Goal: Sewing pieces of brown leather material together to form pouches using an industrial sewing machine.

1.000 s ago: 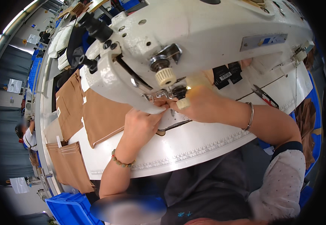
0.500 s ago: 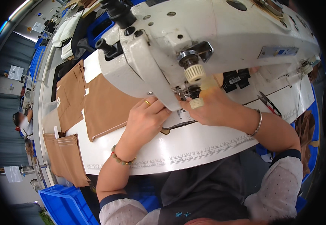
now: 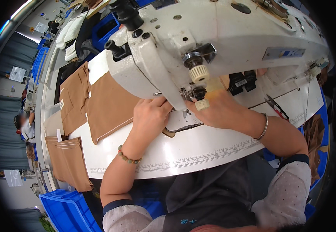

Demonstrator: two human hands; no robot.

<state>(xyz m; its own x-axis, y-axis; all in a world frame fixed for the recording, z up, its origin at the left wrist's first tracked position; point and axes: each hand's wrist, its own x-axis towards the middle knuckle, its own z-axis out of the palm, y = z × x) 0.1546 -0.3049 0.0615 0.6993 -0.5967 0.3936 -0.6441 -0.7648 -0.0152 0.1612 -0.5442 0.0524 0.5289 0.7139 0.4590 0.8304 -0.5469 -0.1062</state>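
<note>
A white sewing machine [image 3: 229,34] spans the top of the view, its needle area between my two hands. Brown fabric [image 3: 110,104] lies flat on the white table to the left of the machine head, a pale line along its near edge. My left hand [image 3: 151,116] is closed at the fabric's right end, its bent fingers partly behind the machine head. From the right, my right hand [image 3: 220,110] reaches in by the needle. Its thumb shows near the presser area; the other fingers are hidden behind the cream tension knobs [image 3: 199,73].
Folded brown pieces [image 3: 74,100] lie at the left, and another brown stack [image 3: 68,160] hangs over the table edge. Thread snips [image 3: 276,107] and black labels [image 3: 242,82] lie right. A ruler strip [image 3: 191,159] follows the front edge. Blue crates [image 3: 69,208] stand below.
My left hand has shifted slightly, its fingers now further behind the machine head and the ring out of sight. My right hand stays nearly in place. The whole view has shifted a little.
</note>
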